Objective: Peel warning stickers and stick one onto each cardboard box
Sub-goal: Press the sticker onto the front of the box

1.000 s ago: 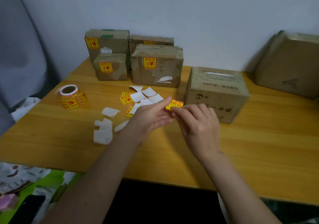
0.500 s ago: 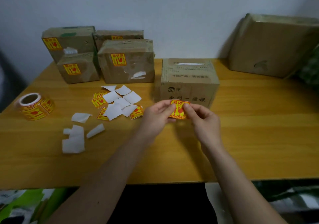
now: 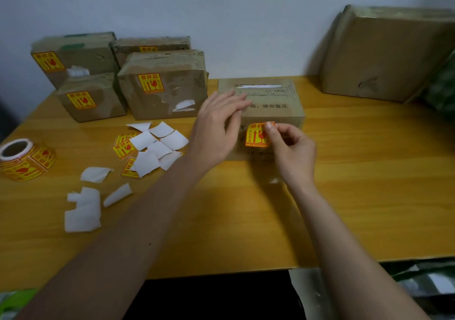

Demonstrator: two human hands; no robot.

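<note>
The right hand (image 3: 291, 152) pinches the upper right corner of a yellow-and-red warning sticker (image 3: 256, 136) between thumb and forefinger, its other fingers curled in loosely. The sticker lies against the front face of a cardboard box (image 3: 275, 98) that stands on the bench (image 3: 369, 184) directly ahead of both hands. Most of the sticker looks flat on the cardboard, but the pinched corner appears lifted; whether it is fully pressed down cannot be told.

The left hand (image 3: 216, 125) is spread wide with straight fingers, its fingertips resting on the top of the same box near the left edge, the palm covering the box's front left corner. It holds nothing.

To the left of the left hand, a scatter of white backing papers (image 3: 157, 147) lies on the bench, with a few loose stickers (image 3: 124, 148) partly under them. Nearer the person and further left lie more white paper scraps (image 3: 83, 211). At the far left edge of the bench sits a sticker roll (image 3: 25, 159), lying on its side.

Beyond the left hand, against the wall, four labelled boxes (image 3: 167, 90) stand close together, each showing a yellow sticker on its front or top face. Far to the right of the right hand, a large cardboard box (image 3: 386, 56) leans against the wall, with no sticker visible on the face that shows.
</note>
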